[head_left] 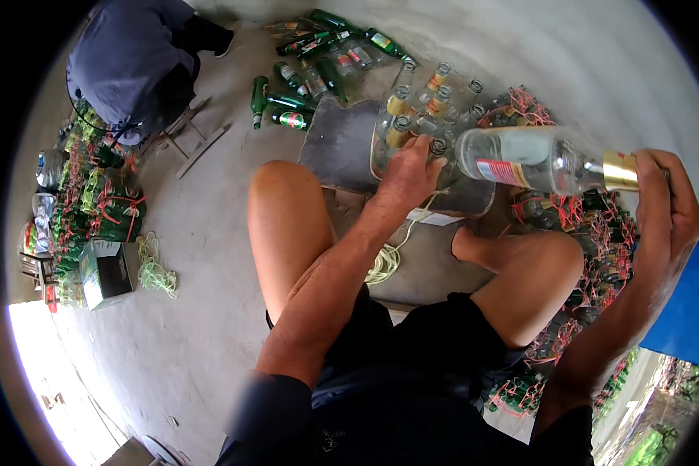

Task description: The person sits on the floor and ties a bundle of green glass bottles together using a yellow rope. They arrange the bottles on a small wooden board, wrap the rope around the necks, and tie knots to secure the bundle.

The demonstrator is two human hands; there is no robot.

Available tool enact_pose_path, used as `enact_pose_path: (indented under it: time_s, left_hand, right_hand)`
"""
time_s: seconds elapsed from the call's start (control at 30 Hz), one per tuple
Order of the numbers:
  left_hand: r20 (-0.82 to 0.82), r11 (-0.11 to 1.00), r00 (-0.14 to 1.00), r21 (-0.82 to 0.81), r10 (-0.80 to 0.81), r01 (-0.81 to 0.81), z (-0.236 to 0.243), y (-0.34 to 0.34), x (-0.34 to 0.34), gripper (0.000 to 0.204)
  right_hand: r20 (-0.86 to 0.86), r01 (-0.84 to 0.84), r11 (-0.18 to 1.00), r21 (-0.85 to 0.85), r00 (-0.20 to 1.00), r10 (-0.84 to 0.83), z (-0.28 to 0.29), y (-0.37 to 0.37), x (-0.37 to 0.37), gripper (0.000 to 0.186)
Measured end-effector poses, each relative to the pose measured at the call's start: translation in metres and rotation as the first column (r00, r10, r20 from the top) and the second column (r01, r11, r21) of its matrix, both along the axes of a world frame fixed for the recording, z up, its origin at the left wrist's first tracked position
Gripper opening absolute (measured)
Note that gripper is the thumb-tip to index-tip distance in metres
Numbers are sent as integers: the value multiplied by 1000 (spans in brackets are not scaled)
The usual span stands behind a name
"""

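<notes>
My right hand [668,194] is closed around the gold-labelled neck of a clear glass bottle [555,161], which lies level in the air with its base pointing left. My left hand [412,175] reaches forward between my knees, its fingers curled at the neck of another clear glass bottle [437,146]. That one stands upright at the near side of a tight group of clear bottles [398,102], some with gold neck labels. The group rests on a dark board [338,144]. Pale yellow cord [384,266] hangs over the board's near edge and coils below it.
Loose green bottles [291,101] lie and stand on the floor beyond the board. Bottle bundles tied with red string [598,248] stand along my right; more bundles [116,206] are far left, near a box [105,272] and loose cord [155,264]. Another person [136,62] sits at upper left.
</notes>
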State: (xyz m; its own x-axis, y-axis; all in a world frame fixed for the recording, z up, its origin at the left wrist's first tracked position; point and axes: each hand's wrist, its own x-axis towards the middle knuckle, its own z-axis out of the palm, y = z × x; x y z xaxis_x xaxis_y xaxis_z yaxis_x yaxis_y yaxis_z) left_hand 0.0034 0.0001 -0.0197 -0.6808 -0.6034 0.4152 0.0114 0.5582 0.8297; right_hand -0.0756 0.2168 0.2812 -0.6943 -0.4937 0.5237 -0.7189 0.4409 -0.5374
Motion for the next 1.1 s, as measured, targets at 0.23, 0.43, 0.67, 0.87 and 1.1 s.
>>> enact_pose_path:
  time_s: [0.23, 0.43, 0.67, 0.87, 1.1]
  left_hand:
    - [17, 1000, 1000, -20, 15, -15, 2, 3, 5, 37]
    - [108, 999, 994, 29, -21, 17, 11, 9, 8, 41]
    - [90, 1000, 996, 0, -12, 12, 7, 8, 7, 34]
    - [70, 999, 997, -16, -31, 32, 3, 3, 5, 32]
    - [67, 997, 995, -36, -68, 71, 4, 0, 2, 25]
  right_hand:
    - [73, -153, 975, -162, 983, 166, -18, -64, -21, 21]
    - [77, -211, 977, -40, 974, 214, -40, -96, -50, 21]
    - [71, -261, 965, 41, 964, 258, -66, -117, -62, 27]
    - [114, -311, 948, 68, 946, 303, -83, -124, -63, 33]
    - [-148, -203, 964, 171, 962, 229, -107, -132, -73, 37]
